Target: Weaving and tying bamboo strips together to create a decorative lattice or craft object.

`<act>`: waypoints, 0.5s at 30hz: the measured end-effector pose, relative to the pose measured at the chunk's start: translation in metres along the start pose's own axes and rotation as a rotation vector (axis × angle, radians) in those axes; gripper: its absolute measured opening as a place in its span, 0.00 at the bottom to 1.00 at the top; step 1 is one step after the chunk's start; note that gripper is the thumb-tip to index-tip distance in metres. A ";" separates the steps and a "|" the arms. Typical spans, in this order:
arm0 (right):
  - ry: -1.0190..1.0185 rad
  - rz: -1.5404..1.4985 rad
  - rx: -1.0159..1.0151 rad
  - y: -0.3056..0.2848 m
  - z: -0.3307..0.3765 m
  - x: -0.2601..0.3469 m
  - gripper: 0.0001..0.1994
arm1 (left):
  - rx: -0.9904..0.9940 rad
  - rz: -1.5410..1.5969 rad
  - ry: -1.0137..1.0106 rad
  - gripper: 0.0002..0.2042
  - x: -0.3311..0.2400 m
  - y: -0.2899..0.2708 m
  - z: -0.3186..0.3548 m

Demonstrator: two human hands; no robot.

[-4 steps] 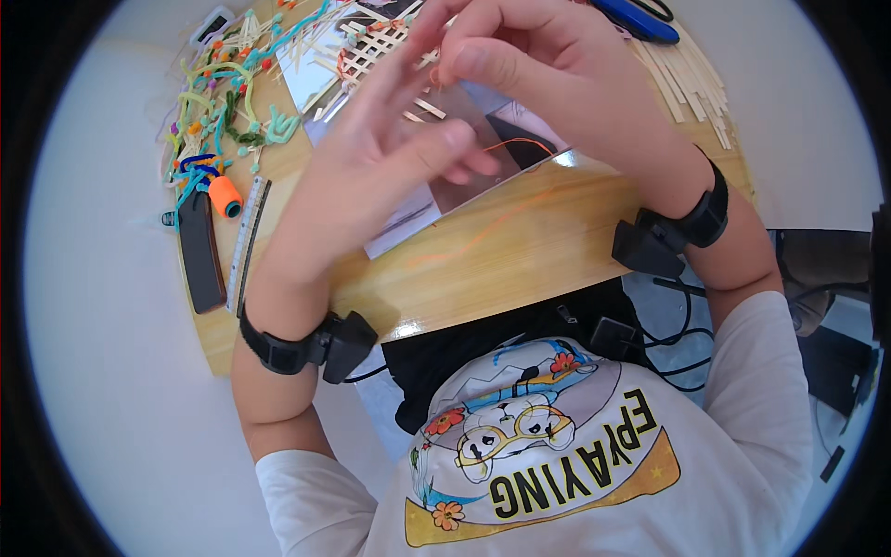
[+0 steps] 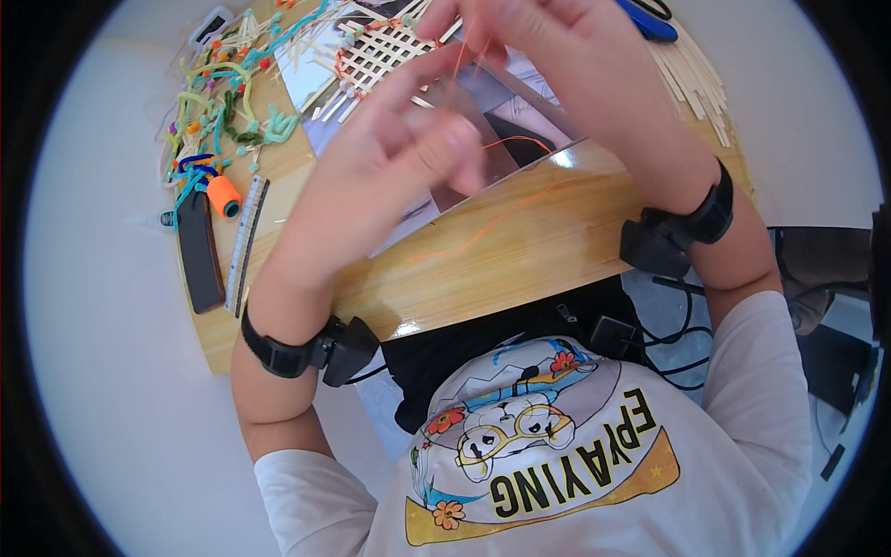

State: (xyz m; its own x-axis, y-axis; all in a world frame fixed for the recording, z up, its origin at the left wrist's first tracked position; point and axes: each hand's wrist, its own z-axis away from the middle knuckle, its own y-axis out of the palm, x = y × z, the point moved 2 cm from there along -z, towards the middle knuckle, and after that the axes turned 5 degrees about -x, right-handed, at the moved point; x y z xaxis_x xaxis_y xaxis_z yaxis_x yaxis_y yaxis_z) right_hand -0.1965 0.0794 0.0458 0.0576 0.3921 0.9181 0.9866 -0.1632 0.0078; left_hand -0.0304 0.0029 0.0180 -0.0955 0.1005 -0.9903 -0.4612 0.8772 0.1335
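left hand (image 2: 394,158), loosely spread; right hand (image 2: 543,32), pinching orange thread (image 2: 458,65); apparent step: thread-drawing; next move needs: gentle tension

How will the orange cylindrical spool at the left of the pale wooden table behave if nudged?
The orange cylindrical spool may well roll, since it is round and appears to lie on its side. Toward the flat, dark, elongated block, it probably wouldn't travel far, as that sits close by. It looks small, so it is likely light.
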 end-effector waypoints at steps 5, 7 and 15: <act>0.131 -0.556 -0.421 -0.037 -0.017 -0.006 0.15 | -0.002 -0.126 0.058 0.15 -0.012 -0.043 -0.003; 0.121 -0.588 -0.614 -0.063 -0.017 0.004 0.14 | -0.021 -0.133 0.123 0.16 -0.023 -0.048 -0.008; -0.067 -0.574 -0.702 -0.164 -0.018 0.001 0.10 | -0.095 -0.394 0.063 0.14 -0.061 -0.097 0.032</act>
State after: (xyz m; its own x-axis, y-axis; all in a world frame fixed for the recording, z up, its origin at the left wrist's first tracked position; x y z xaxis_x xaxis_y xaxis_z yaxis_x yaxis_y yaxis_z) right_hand -0.3614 0.0899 0.0528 -0.3839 0.6313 0.6738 0.5473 -0.4321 0.7167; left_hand 0.0484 -0.0728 0.0644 0.0518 -0.2661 -0.9625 -0.5524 0.7953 -0.2496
